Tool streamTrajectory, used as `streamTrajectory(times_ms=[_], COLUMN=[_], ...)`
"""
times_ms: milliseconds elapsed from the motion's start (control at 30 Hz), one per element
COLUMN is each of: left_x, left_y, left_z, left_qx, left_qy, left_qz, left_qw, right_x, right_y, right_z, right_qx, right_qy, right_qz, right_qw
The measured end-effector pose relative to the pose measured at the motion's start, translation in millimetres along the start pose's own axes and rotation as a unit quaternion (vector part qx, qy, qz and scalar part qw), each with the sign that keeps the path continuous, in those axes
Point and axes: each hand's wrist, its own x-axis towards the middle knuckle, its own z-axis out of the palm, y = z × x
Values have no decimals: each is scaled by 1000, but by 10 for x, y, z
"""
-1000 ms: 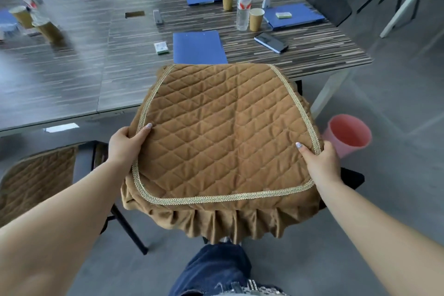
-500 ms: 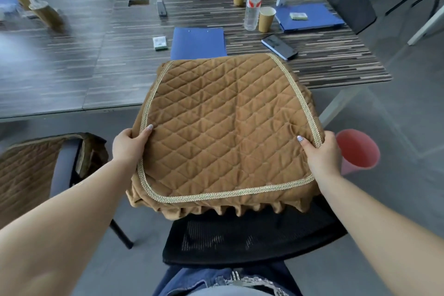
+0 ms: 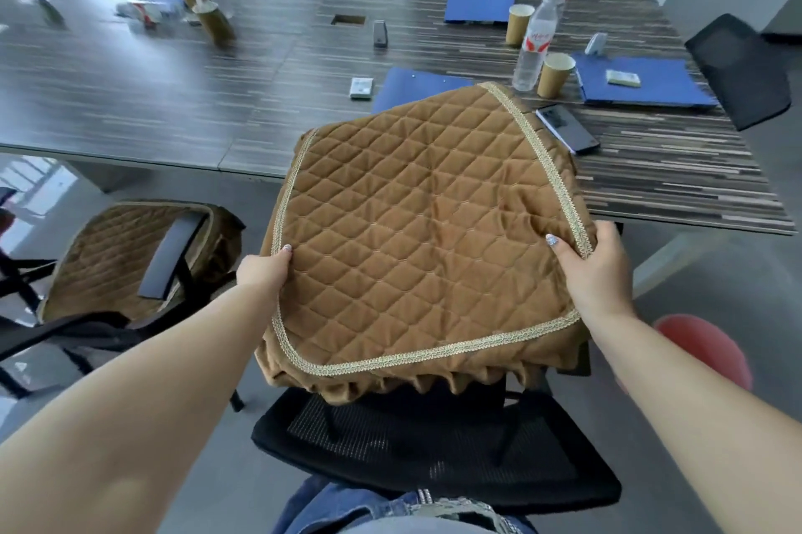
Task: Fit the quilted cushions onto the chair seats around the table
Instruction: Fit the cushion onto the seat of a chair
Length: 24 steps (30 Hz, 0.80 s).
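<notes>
A brown quilted cushion [image 3: 416, 238] with gold braid and a pleated skirt hangs flat above a black mesh chair [image 3: 434, 447]. My left hand [image 3: 264, 269] grips its left edge and my right hand [image 3: 596, 269] grips its right edge. The cushion's far end reaches over the edge of the striped table [image 3: 651, 177]. It hides most of the chair's seat; only the mesh back shows in front of me. A second chair [image 3: 130, 264] at the left wears the same kind of brown cushion.
The table holds blue folders [image 3: 642, 82], paper cups [image 3: 553, 76], water bottles [image 3: 536, 47] and a phone [image 3: 566, 129]. A pink bin [image 3: 711, 349] stands on the floor at the right. More black chairs [image 3: 737, 73] stand around the table.
The view has swung so the table and left chair sit further right and nearer. The cushion has tilted, its right side lifted toward the table; both hands keep their grip.
</notes>
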Motion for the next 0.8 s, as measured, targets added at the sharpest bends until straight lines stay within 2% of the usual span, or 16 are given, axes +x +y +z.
streamTrajectory(times_ms=[67,167,233,300,400,500,567,600,667,800], left_x=[-57,-157,-255,-398,-673,-893,-993,-1032,-1083,-1115], left_y=[-35,1,127,257,365,448,516,545,594,588], left_z=[-16,-13,39,128,300,465,574,613,665,690], left_qx=[-5,-4,31,100,182,271,340,371,391,327], left_qy=[8,41,61,80,67,51,28,12,-3,29], left_qz=[-2,68,145,256,440,600,649,651,641,640], left_qw=[1000,997,987,958,877,751,680,662,660,694], right_x=[52,104,124,142,195,280,345,374,419,409], right_y=[-58,-161,-222,-258,-247,-292,-338,-361,-403,-410], right_z=[-31,-78,-58,3,82,63,19,-5,-43,-38], right_qx=[20,17,-38,-98,-189,-226,-241,-245,-249,-278], right_qy=[-20,-32,-32,-44,-65,-90,-91,-90,-87,-94], right_qz=[-30,-97,-163,-246,-393,-480,-518,-527,-532,-490], right_qw=[999,995,985,963,897,843,816,809,804,821])
